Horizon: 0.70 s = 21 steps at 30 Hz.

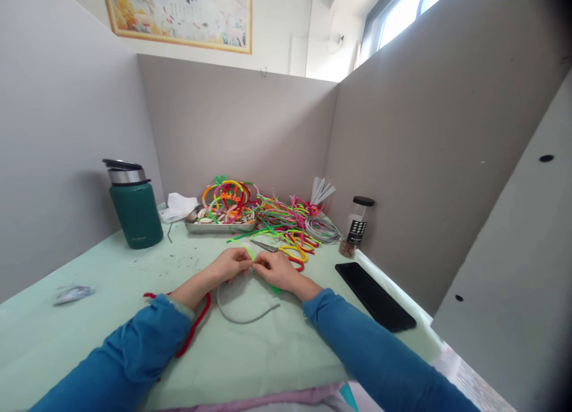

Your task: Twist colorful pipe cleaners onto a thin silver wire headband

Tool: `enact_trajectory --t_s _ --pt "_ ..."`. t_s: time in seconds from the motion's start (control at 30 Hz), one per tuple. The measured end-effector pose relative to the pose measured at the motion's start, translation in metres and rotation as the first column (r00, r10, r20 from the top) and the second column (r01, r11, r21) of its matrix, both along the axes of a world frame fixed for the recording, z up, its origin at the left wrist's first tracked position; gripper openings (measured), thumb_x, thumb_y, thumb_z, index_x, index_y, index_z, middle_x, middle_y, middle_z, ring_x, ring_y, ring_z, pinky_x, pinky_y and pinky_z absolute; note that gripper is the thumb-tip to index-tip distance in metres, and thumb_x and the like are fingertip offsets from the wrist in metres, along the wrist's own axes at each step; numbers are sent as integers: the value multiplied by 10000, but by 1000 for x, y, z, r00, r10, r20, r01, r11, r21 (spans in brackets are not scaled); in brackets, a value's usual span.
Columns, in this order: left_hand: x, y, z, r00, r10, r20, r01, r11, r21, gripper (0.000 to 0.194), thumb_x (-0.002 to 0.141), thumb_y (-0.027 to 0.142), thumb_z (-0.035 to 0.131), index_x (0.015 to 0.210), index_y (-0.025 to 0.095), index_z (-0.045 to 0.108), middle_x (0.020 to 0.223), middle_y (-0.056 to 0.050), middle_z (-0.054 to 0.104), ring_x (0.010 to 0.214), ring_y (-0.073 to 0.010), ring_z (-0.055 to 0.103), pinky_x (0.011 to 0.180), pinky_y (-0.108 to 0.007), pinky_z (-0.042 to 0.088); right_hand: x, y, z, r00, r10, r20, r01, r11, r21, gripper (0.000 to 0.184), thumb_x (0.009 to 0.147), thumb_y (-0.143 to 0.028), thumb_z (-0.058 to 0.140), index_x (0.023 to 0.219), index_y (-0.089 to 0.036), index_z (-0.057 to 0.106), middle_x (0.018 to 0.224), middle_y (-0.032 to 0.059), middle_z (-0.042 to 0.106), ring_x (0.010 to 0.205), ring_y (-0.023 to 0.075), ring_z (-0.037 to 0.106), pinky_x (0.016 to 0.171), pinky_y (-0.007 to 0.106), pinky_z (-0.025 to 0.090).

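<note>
Close together over the middle of the table, my left hand and my right hand meet at the fingertips. Both are closed in a pinch on a bright green pipe cleaner, whose darker green end pokes out below my right hand. A thin grey headband curves down from under my left hand, its other end free on the table; my fingers hide where it meets the pipe cleaner. Beneath my left forearm lies a red pipe cleaner. Scissors with yellow and red handles lie just behind my right hand.
At the back, a metal tray holds wooden pieces and decorated headbands, beside a heap of coloured pipe cleaners and coiled grey headbands. A green bottle stands left; a jar and black phone are right. Grey partitions surround the table.
</note>
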State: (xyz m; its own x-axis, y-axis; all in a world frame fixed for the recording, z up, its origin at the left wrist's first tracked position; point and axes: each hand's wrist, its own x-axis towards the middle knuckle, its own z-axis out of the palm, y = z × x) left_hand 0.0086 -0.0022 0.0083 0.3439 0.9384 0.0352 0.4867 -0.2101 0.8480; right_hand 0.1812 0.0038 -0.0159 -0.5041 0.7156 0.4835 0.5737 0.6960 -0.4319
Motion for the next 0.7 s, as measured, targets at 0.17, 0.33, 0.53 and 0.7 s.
enact_trajectory --t_s 0.17,0.33,0.53,0.7 --pt "-1 3 -4 998 4 -58 -3 1000 17 276 693 434 491 713 160 490 523 48 517 297 -38 339 298 -167 239 -1 0 0 1000 -9 5 9 1000 14 153 797 -287 492 801 -184 606 650 -25 585 571 88 469 520 198 268" --pt "-2 5 -7 995 21 -94 -16 998 56 282 706 440 471 733 160 486 521 46 519 292 -42 345 291 -167 235 -2 -1 2 1000 -22 9 21 1000 4 147 789 -275 499 838 -194 611 651 -24 586 575 94 476 522 198 271" --pt "-1 3 -5 996 21 -85 -13 996 93 233 709 392 478 776 169 476 590 44 537 309 -33 351 295 -156 260 -2 -2 4 999 -32 20 32 999 -8 146 782 -241 495 832 -199 626 659 -19 590 582 99 475 529 201 269" --pt "-1 0 -2 998 21 -63 -10 986 167 214 699 370 485 782 173 497 701 30 545 332 -32 385 311 -169 289 -2 1 0 999 -28 18 28 1000 -7 155 794 -268 484 803 -189 616 651 -17 586 589 99 475 544 200 277"
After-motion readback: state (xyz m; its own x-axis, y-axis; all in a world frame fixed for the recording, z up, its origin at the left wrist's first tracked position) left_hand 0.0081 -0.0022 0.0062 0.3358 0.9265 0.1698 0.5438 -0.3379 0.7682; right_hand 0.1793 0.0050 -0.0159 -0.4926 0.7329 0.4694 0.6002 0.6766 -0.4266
